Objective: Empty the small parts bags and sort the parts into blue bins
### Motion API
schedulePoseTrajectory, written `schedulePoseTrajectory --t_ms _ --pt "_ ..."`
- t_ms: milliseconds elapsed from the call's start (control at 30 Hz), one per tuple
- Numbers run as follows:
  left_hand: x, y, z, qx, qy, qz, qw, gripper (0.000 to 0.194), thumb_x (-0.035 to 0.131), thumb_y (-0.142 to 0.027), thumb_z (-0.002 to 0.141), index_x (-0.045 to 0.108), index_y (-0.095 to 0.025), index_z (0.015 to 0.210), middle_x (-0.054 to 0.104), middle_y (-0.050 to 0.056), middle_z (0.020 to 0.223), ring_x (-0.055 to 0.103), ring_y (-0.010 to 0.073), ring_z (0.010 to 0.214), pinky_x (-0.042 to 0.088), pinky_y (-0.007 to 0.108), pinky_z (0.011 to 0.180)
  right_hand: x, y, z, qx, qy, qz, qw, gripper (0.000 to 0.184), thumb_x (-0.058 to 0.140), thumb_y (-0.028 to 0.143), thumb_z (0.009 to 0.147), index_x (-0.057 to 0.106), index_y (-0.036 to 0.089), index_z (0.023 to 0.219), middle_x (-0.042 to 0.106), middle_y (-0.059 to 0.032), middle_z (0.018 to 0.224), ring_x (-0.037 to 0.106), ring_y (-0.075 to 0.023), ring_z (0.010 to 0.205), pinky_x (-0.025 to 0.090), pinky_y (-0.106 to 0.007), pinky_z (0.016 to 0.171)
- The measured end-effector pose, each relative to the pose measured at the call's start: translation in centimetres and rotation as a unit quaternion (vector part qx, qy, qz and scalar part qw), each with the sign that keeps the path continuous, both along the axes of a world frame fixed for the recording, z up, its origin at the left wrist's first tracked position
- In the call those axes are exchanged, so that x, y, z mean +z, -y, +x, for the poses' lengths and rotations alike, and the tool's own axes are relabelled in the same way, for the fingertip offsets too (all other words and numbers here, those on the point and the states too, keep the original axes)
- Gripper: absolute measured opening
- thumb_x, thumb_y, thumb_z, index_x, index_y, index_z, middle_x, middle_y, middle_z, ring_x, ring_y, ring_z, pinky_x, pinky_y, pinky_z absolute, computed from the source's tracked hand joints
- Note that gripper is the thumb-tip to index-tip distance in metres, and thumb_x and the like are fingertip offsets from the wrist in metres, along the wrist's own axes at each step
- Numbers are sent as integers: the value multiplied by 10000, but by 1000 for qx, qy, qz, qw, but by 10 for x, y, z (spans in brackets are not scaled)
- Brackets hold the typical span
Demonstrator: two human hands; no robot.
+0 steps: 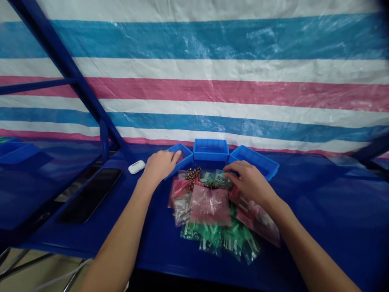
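My left hand (pixel 161 165) rests over the near left side of the left blue bin (pixel 187 160). Its thumb sticks out to the right, apart from the hand, while the other fingertips are mostly hidden. Something pinkish, perhaps a small bag, shows inside that bin. My right hand (pixel 252 181) hovers at the right of a pile of small zip bags, thumb and fingers parted, tips close to a clear greenish bag (pixel 223 178). A pink bag (pixel 210 205) tops the pile, with green bags (pixel 212 235) in front and brass-coloured small parts (pixel 193 174) behind.
The middle blue bin (pixel 211 150) and right blue bin (pixel 257 160) stand behind the pile on the blue table (pixel 328 219). A white earbud case (pixel 136 166) and black phone (pixel 91 194) lie left. A blue metal frame (pixel 73 73) and striped sheet (pixel 212 89) rise beyond.
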State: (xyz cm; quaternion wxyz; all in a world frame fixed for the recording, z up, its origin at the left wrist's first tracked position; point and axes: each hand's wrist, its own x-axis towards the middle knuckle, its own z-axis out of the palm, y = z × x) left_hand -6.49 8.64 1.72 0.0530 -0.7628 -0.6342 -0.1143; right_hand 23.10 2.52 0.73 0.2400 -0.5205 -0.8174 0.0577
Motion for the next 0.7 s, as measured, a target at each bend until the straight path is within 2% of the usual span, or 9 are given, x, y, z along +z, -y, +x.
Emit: schedulePoseTrajectory --t_ms 67,133,200,300,367,433,533,633,700 --pt "3 5 8 -25 5 65 998 587 242 -504 972 704 -144 941 697 157 957 630 305 923 452 383 800 -2 1 -1 28 26 -3 999 217 580 318 888 666 224 1063 681 -71 1060 578 -273 1006 442 -388 877" --pt "5 10 18 -61 15 112 992 532 262 -448 984 699 -147 947 688 144 939 607 288 938 435 388 850 -7 1 -3 18 57 -10 998 296 616 324 862 654 189 1122 673 -106 1078 566 -306 1028 436 -432 908" --pt "5 16 30 -110 29 128 985 496 281 -405 989 699 -147 923 681 135 903 590 271 932 415 395 902 -13 -1 -4 -7 64 -17 998 408 644 312 837 617 156 1212 664 -136 1085 558 -330 1040 439 -461 908" --pt "2 25 47 -189 90 119 971 412 338 -363 981 700 -166 958 680 115 923 579 249 941 397 392 949 -17 -5 -3 -28 4 -13 1000 528 656 240 813 538 172 1324 656 -126 1112 559 -314 1054 447 -457 907" --pt "-2 30 58 -227 180 90 953 345 387 -342 969 695 -189 997 683 91 958 588 223 927 420 360 923 -15 -6 -4 -41 -68 -12 997 489 649 201 806 569 203 1289 670 -96 1086 579 -284 1022 455 -438 896" --pt "-5 35 67 -242 288 40 926 295 443 -345 950 679 -203 1055 681 68 982 602 181 836 460 309 817 -9 -4 -7 -52 -158 -32 986 371 654 225 809 638 218 1179 689 -71 1032 610 -254 952 475 -413 858" --pt "-9 39 75 -237 407 -56 881 348 580 -410 875 636 -203 1149 678 51 963 579 136 687 445 252 627 -3 2 -16 -8 -327 -124 937 281 673 329 808 668 210 1062 701 -59 982 645 -220 863 509 -368 788" --pt "-11 40 78 -244 455 -139 845 323 634 -467 824 681 -166 930 653 28 769 548 131 626 390 236 554 -2 7 -23 45 -433 -175 883 339 693 378 792 644 192 1072 699 -67 985 651 -208 872 515 -345 779" --pt "-12 39 78 -239 493 -173 818 327 633 -475 820 655 -150 788 617 15 676 537 127 598 375 233 539 -3 8 -25 33 -445 -166 879 383 712 386 777 632 184 1093 694 -60 946 644 -196 857 508 -330 764"
